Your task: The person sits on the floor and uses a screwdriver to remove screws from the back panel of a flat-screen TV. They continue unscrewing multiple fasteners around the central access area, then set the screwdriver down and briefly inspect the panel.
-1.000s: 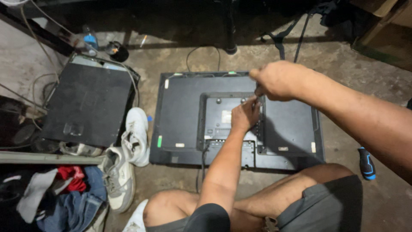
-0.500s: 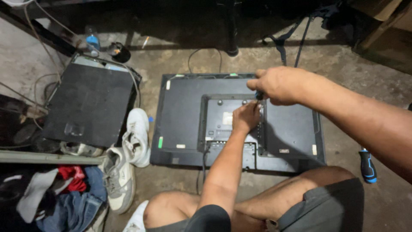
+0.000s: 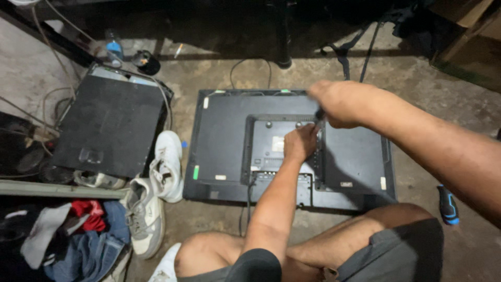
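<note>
Right hand (image 3: 339, 103) grips screwdriver (image 3: 318, 114) | left hand (image 3: 300, 142) pinches its tip on television back (image 3: 224, 141) | risk: tip slips, gouges panel.

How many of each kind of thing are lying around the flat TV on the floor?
Flat TV: 1
Black panel: 1
White shoes: 2
Plastic bottle: 1
Blue-handled tool: 1
Pile of clothes: 1
Total: 7

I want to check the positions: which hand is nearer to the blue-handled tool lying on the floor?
Right. The right hand is over the flat screen's back, on the blue-handled tool's side; the left hand is farther from it.
</note>
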